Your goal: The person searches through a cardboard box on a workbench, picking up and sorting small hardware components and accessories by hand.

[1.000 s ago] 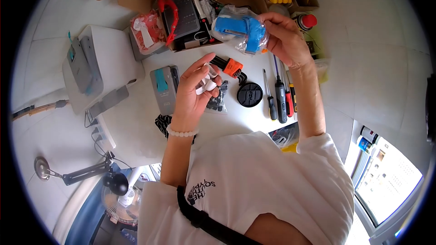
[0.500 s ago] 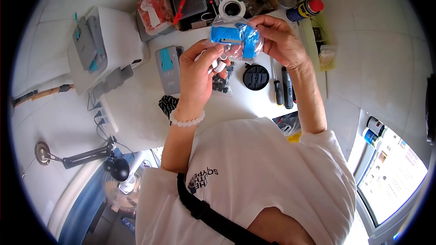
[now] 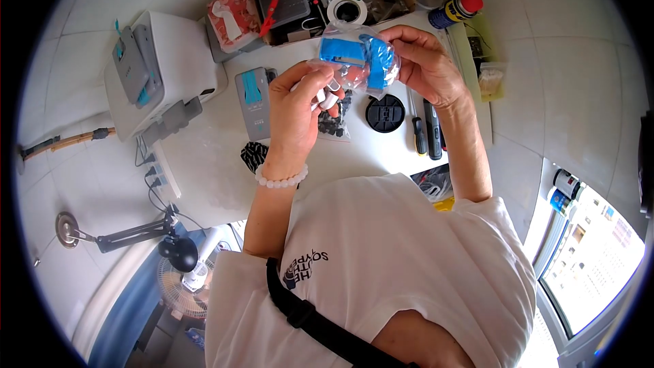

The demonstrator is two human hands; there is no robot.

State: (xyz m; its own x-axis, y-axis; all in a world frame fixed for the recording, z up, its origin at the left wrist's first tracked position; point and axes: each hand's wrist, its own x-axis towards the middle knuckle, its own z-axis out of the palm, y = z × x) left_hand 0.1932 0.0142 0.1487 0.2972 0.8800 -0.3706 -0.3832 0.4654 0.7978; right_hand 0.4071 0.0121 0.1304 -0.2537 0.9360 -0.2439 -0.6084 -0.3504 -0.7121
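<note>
Between my two hands hangs a clear plastic bag (image 3: 355,75) with blue pieces inside. My left hand (image 3: 300,95) is closed on the bag's left side and also keeps small white parts (image 3: 328,101) in its fingers; their exact kind does not show. Pinching the bag's upper right edge is my right hand (image 3: 430,68), fingers closed. Below the bag, partly covered by my left hand, lies a clear bag of small black pieces (image 3: 335,124). A round black lid (image 3: 385,114) rests on the table beneath my right hand.
A yellow-and-black screwdriver (image 3: 419,135) and a dark pen-shaped tool (image 3: 433,133) lie on the white table (image 3: 211,163). Left of my hand is a grey box with a blue stripe (image 3: 253,105). Behind are a tape roll (image 3: 347,9), red-handled tool (image 3: 267,0) and spray can (image 3: 455,11).
The bag has tilted slightly and shifted a little to the right with my right hand. My left hand keeps nearly the same place and grip.
</note>
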